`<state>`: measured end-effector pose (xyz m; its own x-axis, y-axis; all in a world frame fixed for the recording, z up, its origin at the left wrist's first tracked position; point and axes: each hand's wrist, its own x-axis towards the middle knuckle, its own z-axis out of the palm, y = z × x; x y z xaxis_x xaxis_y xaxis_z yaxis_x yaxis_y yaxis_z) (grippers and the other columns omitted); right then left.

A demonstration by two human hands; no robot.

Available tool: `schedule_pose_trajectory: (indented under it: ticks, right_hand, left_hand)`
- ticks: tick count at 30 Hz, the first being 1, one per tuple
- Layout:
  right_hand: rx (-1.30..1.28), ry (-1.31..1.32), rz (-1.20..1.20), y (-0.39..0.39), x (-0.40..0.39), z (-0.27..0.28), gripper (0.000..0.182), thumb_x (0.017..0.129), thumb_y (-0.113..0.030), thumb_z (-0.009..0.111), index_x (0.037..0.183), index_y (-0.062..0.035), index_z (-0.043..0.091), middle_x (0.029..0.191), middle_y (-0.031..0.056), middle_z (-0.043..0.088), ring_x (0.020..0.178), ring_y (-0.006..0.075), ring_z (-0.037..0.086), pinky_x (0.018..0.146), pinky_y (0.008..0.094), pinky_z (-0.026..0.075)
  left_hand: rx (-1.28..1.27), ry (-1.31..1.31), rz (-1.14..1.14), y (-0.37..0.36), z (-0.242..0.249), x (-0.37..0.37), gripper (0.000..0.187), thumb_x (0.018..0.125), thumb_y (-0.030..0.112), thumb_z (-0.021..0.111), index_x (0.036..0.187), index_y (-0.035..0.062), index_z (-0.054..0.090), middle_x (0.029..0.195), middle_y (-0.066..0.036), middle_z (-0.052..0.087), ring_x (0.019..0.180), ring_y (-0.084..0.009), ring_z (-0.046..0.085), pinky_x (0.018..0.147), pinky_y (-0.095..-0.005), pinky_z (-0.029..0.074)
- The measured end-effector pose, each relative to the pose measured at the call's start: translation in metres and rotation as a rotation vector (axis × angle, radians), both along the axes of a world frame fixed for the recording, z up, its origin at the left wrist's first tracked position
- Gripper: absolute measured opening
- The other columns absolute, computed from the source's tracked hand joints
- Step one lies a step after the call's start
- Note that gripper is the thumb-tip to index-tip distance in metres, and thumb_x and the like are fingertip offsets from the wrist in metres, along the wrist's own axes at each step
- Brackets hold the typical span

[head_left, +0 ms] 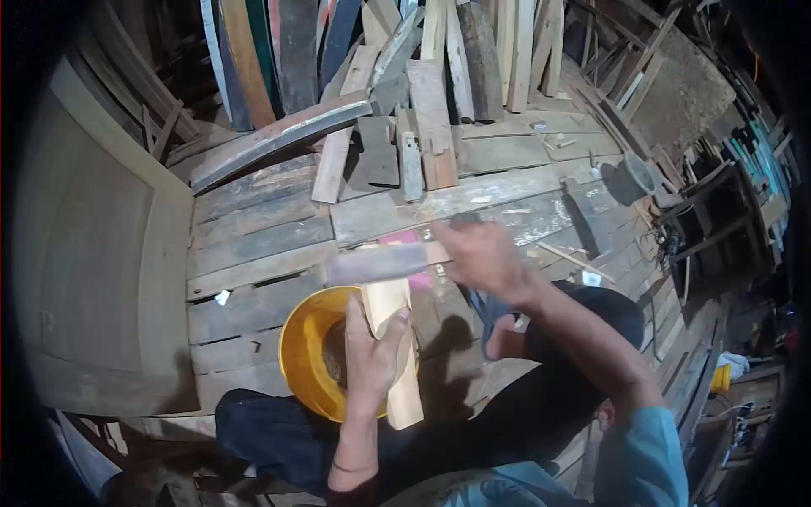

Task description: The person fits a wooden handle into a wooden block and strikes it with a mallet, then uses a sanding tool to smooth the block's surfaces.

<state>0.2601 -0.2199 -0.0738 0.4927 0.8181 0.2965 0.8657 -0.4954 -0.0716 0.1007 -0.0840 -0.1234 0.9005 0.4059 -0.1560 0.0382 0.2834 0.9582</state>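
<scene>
My left hand is wrapped round a pale wooden block, thumb on its face. The block stands tilted over the right side of a yellow bucket between my legs. My right hand grips the short handle of a broad-bladed cleaver, blurred by motion. Its blade lies across the block's upper end in this view, pointing left, above my left fingers. A pink thing shows partly behind the block and blade; its kind is hidden.
Planks and offcuts lean at the back, with a long curved beam before them. A wooden door panel stands on the left. A grey bucket sits at the right on the slatted floor, where wood scraps lie.
</scene>
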Motion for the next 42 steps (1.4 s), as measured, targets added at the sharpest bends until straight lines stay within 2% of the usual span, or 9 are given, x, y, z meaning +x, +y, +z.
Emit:
schedule_pose_trajectory:
  ticks: [3, 8, 9, 13, 17, 28, 29, 40, 42]
  right_hand:
    - [-0.065, 0.003, -0.049, 0.007, 0.004, -0.004, 0.027, 0.074, -0.017, 0.061, 0.099, -0.0113, 0.053, 0.069, 0.0127, 0.064, 0.06, 0.0306, 0.065, 0.049, 0.0412, 0.05]
    - [-0.026, 0.003, -0.031, 0.004, 0.001, -0.003, 0.033, 0.073, -0.017, 0.062, 0.105, -0.0115, 0.056, 0.068, 0.013, 0.064, 0.058, 0.0306, 0.065, 0.049, 0.0413, 0.051]
    - [-0.056, 0.021, -0.055, -0.004, 0.009, -0.001, 0.031, 0.073, -0.018, 0.062, 0.104, -0.0113, 0.057, 0.067, 0.013, 0.063, 0.059, 0.0301, 0.065, 0.049, 0.0414, 0.051]
    - [0.022, -0.079, -0.021, 0.012, -0.007, 0.004, 0.022, 0.073, -0.015, 0.06, 0.093, -0.0088, 0.053, 0.062, 0.0125, 0.06, 0.055, 0.031, 0.063, 0.047, 0.0417, 0.049]
    - [-0.016, -0.019, -0.065, -0.005, 0.006, 0.003, 0.026, 0.072, -0.017, 0.061, 0.096, -0.0104, 0.054, 0.065, 0.0107, 0.062, 0.055, 0.0299, 0.063, 0.048, 0.0412, 0.05]
    - [-0.07, 0.007, -0.066, 0.002, 0.003, 0.001, 0.033, 0.07, -0.016, 0.063, 0.101, -0.0106, 0.054, 0.071, 0.0126, 0.064, 0.064, 0.033, 0.065, 0.054, 0.0431, 0.051]
    - [-0.045, -0.001, 0.002, 0.009, -0.003, -0.001, 0.036, 0.07, -0.017, 0.064, 0.104, -0.0095, 0.054, 0.07, 0.0129, 0.063, 0.062, 0.0329, 0.064, 0.054, 0.0434, 0.051]
    - [-0.028, 0.078, 0.008, -0.012, 0.01, -0.007, 0.031, 0.07, -0.014, 0.064, 0.1, -0.0118, 0.054, 0.071, 0.013, 0.064, 0.063, 0.0328, 0.065, 0.051, 0.0425, 0.052]
    - [-0.129, 0.076, -0.08, -0.013, 0.013, -0.003, 0.031, 0.07, -0.016, 0.065, 0.098, -0.0104, 0.053, 0.071, 0.0135, 0.064, 0.064, 0.0329, 0.065, 0.053, 0.0432, 0.051]
  left_hand:
    - [0.044, 0.013, 0.073, -0.002, -0.009, 0.002, 0.043, 0.086, 0.013, 0.061, 0.121, -0.0045, 0.043, 0.112, -0.015, 0.056, 0.1, -0.0191, 0.056, 0.089, -0.0316, 0.043]
    - [0.201, -0.106, 0.049, -0.005, -0.015, 0.009, 0.028, 0.088, 0.006, 0.056, 0.113, 0.0013, 0.044, 0.085, -0.009, 0.058, 0.062, -0.0137, 0.058, 0.051, -0.028, 0.05]
    - [0.01, 0.012, 0.045, 0.0, -0.003, 0.005, 0.033, 0.088, 0.009, 0.057, 0.117, -0.0002, 0.045, 0.092, -0.01, 0.058, 0.074, -0.0142, 0.06, 0.062, -0.0288, 0.051]
    - [0.332, -0.081, 0.079, -0.014, -0.002, 0.012, 0.037, 0.088, 0.014, 0.058, 0.117, -0.0037, 0.044, 0.1, -0.012, 0.06, 0.086, -0.0161, 0.059, 0.075, -0.0306, 0.048]
    - [0.043, 0.023, -0.007, -0.006, -0.001, 0.004, 0.043, 0.087, 0.014, 0.059, 0.12, -0.0056, 0.042, 0.102, -0.014, 0.06, 0.09, -0.0187, 0.059, 0.08, -0.0317, 0.047]
    - [0.082, 0.065, 0.002, -0.013, 0.004, 0.003, 0.035, 0.088, 0.016, 0.059, 0.113, -0.0039, 0.045, 0.094, -0.013, 0.06, 0.08, -0.0194, 0.06, 0.073, -0.0313, 0.049]
    - [0.389, -0.12, 0.064, -0.017, -0.007, 0.007, 0.034, 0.089, 0.018, 0.059, 0.112, -0.0035, 0.045, 0.094, -0.012, 0.059, 0.081, -0.0176, 0.059, 0.073, -0.0302, 0.048]
    - [0.015, 0.101, -0.046, -0.009, 0.007, 0.003, 0.04, 0.088, 0.012, 0.059, 0.121, -0.004, 0.043, 0.099, -0.014, 0.06, 0.088, -0.0215, 0.061, 0.079, -0.0312, 0.048]
    - [0.028, 0.057, -0.012, -0.008, 0.005, 0.006, 0.036, 0.088, 0.01, 0.058, 0.119, -0.0013, 0.043, 0.091, -0.012, 0.059, 0.074, -0.0169, 0.061, 0.063, -0.0287, 0.05]
